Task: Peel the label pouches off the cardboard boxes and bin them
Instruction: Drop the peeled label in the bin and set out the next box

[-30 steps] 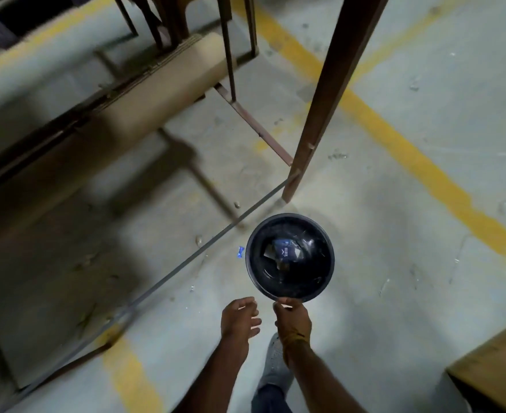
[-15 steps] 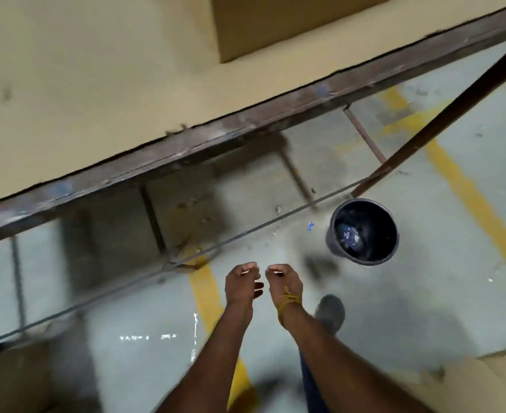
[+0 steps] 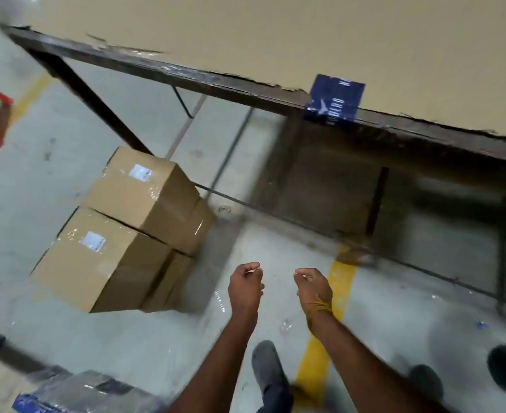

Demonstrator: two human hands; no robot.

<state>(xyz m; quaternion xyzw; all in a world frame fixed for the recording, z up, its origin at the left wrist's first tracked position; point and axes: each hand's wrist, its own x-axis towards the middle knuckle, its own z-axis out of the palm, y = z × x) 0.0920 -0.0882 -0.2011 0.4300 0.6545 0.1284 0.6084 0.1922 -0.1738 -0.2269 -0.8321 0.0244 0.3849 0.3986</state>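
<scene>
- Hovering side by side over the grey concrete floor (image 3: pixel 126 347), the left hand (image 3: pixel 244 286) and right hand (image 3: pixel 312 286) hold nothing; their fingers curl loosely inward, probably relaxed between grabs.
- Two brown cardboard boxes (image 3: pixel 126 231) wrapped in clear film stand stacked on the floor, left of the hands and near a leg of the dark metal-framed table (image 3: pixel 186 77), likely staged within reach.
- Each box top carries a small white label pouch (image 3: pixel 92 241), the other (image 3: pixel 139 172) on the upper box, both unpeeled.
- A dark blue printed pouch (image 3: pixel 333 99) drapes over the table's front edge.
- No bin shows here.
- Next target, by my reckoning: the nearer box's pouch.
</scene>
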